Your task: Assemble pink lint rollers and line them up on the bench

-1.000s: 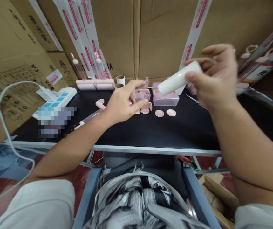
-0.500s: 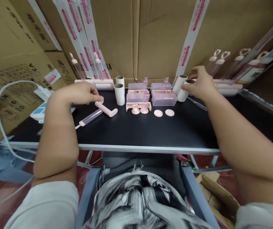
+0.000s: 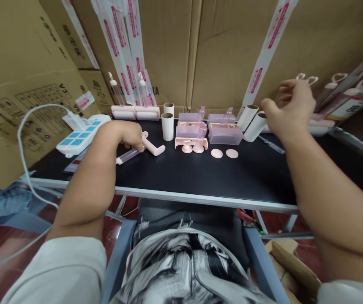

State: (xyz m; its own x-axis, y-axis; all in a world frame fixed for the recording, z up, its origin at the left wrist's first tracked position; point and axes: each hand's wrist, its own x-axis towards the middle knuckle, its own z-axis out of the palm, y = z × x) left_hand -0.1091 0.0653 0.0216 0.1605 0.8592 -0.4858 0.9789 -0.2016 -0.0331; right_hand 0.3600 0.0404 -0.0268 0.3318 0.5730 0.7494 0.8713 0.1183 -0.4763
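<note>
L hand dropped to clear tube; R hand lifted off white roll, well right of pink bracket. Tube just near-left of bracket, axis slanting twd it; L hand nearer. L fingers narrow at tube end, can't tell if gripping; R hand spread, nothing in it. Tube glossy plastic; bracket smooth, bent.
</note>
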